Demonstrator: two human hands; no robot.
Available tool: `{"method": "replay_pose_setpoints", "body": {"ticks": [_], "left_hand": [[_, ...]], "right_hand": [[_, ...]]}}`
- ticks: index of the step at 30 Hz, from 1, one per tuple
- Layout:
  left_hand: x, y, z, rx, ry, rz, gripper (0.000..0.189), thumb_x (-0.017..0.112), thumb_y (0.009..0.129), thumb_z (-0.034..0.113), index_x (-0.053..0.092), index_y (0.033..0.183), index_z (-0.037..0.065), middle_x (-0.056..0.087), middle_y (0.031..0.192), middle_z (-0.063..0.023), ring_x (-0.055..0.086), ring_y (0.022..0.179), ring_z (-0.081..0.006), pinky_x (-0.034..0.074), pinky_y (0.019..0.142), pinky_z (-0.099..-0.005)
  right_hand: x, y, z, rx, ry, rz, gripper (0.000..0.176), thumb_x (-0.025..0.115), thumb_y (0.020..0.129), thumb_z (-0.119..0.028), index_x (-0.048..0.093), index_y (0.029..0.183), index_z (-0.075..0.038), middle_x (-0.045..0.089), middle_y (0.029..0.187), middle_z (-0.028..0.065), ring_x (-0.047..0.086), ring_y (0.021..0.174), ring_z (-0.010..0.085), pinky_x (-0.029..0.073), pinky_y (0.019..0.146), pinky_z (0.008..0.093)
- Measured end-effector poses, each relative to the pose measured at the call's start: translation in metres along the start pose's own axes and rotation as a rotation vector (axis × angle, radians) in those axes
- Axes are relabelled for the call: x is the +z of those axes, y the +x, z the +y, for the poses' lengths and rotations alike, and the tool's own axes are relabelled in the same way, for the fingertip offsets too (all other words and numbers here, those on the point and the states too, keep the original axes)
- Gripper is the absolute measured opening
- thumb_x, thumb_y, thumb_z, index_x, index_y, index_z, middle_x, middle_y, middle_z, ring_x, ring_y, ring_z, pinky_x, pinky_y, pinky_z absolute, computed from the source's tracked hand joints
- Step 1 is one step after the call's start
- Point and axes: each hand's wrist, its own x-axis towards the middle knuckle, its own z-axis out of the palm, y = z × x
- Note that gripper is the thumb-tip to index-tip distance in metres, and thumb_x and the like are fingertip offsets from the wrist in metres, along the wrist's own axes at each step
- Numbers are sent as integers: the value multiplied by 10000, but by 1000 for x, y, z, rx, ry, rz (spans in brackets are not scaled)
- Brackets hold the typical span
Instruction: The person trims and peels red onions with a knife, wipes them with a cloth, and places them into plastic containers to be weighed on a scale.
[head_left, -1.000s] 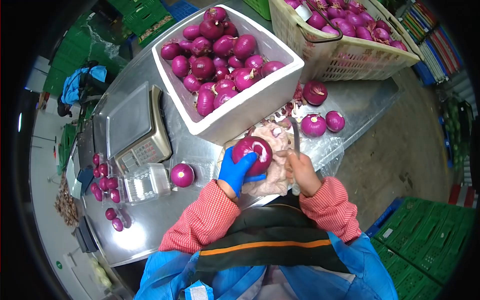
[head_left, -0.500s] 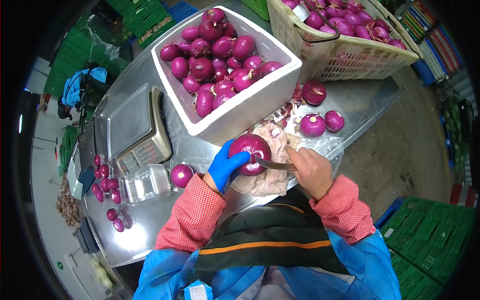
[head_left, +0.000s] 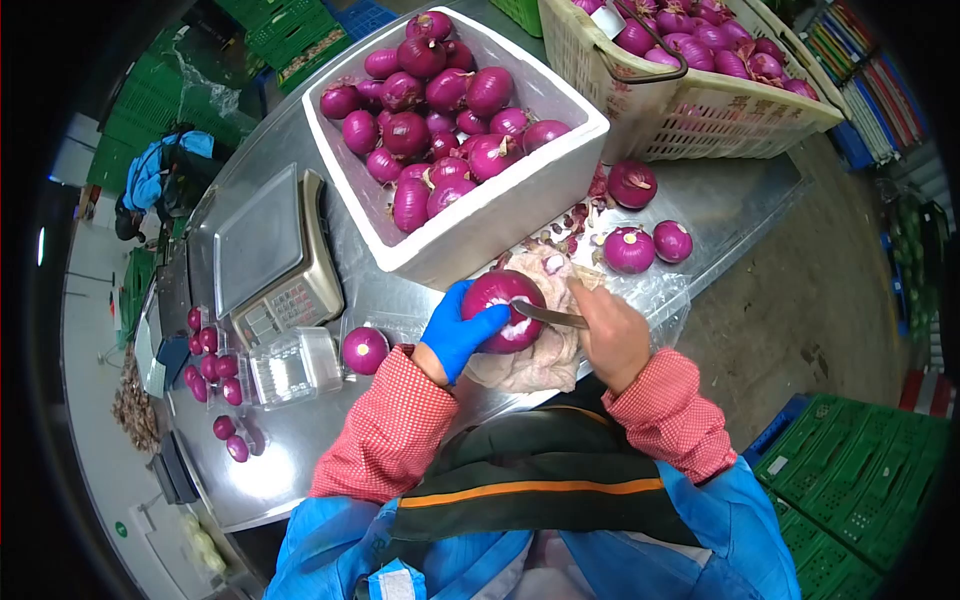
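My left hand [head_left: 455, 332], in a blue glove, is closed around a large red onion [head_left: 497, 292]. My bare right hand [head_left: 612, 335] grips a knife [head_left: 550, 316] whose curved blade touches the onion's face near a pale patch; the handle is mostly hidden in the fingers. Under the onion lies a crumpled, stained cloth [head_left: 530, 366]. Three more onions rest to the right of the cloth, one of them a trimmed onion [head_left: 628, 250] with a pale end. Another single onion [head_left: 365, 350] sits left of my gloved hand.
A white foam box [head_left: 490, 225] full of red onions stands ahead, beside a cream plastic crate [head_left: 720, 118] of onions. To the left are a scale [head_left: 285, 300], clear plastic trays [head_left: 295, 368] and several small onions. Green crates [head_left: 850, 460] are stacked at right. A person [head_left: 165, 175] bends at far left.
My right hand has shifted slightly left and the blade sits a little higher on the onion, at a changed angle. The onion has tilted slightly in my left hand.
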Motion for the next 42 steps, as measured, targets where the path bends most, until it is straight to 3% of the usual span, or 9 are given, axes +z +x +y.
{"method": "replay_pose_setpoints", "body": {"ticks": [2, 6, 9, 13, 16, 28, 37, 41, 42], "left_hand": [[1, 5, -1, -18, -63, 38, 631, 778, 827, 251, 462, 1294, -32, 613, 1174, -146, 609, 1068, -218, 511, 948, -343], [-1, 12, -13, -22, -72, 112, 588, 771, 832, 237, 474, 1260, -37, 616, 1158, -147, 612, 1055, -212, 523, 927, -346], [2, 5, -19, 24, -70, 75, 559, 767, 832, 211, 481, 1249, -27, 605, 1169, -146, 610, 1056, -207, 526, 921, -348], [0, 9, -18, -8, -200, 81, 573, 766, 832, 191, 460, 1265, -26, 596, 1178, -153, 617, 1056, -224, 542, 915, -359], [1, 12, -14, 32, -218, 85, 599, 751, 840, 202, 448, 1310, -14, 598, 1190, -147, 622, 1083, -252, 567, 902, -404], [20, 0, -13, 305, 125, 222, 616, 810, 784, 207, 440, 1233, 8, 585, 1147, -132, 603, 1023, -204, 505, 920, -338], [31, 7, -14, 239, 105, 354, 653, 845, 727, 201, 422, 1189, 18, 576, 1095, -144, 608, 968, -205, 526, 865, -325], [21, 15, -28, 186, 132, 387, 640, 835, 721, 201, 436, 1186, 17, 581, 1083, -143, 611, 960, -207, 523, 858, -324], [23, 11, -31, 214, 152, 356, 641, 832, 720, 205, 440, 1191, 16, 579, 1090, -144, 609, 966, -206, 520, 862, -326]], "right_hand": [[10, -7, -10, 157, 250, -66, 314, 598, 874, -114, 637, 1180, -54, 655, 992, 155, 655, 870, 340, 529, 703, 394], [37, -15, -19, 333, 582, -133, 309, 507, 988, -234, 633, 1155, -7, 674, 949, 218, 656, 880, 384, 520, 771, 415], [31, -5, 13, 759, 779, -298, 300, 522, 979, -227, 643, 1137, -2, 675, 967, 236, 655, 882, 400, 516, 782, 426], [12, -9, 0, 222, 355, -58, 295, 593, 922, -185, 629, 1163, -18, 659, 884, 153, 660, 784, 324, 530, 712, 398], [-4, -11, -15, 102, 60, -112, 373, 649, 839, -132, 619, 1204, -61, 642, 915, 115, 658, 781, 275, 536, 684, 371], [5, -10, -11, 99, -129, 23, 486, 659, 767, -86, 604, 1249, -59, 573, 849, 80, 597, 734, 253, 509, 627, 375], [33, -17, -25, 464, 463, -120, 328, 553, 924, -131, 610, 1231, -31, 664, 1074, 211, 649, 975, 379, 524, 795, 404], [81, -36, 1, 581, 855, -211, 359, 431, 1039, -270, 637, 1178, -11, 561, 645, 40, 545, 534, 159, 432, 498, 297], [68, -26, 7, 839, 1039, -230, 367, 416, 1046, -280, 627, 1186, -14, 463, 618, -16, 455, 511, 103, 381, 464, 265]]}}
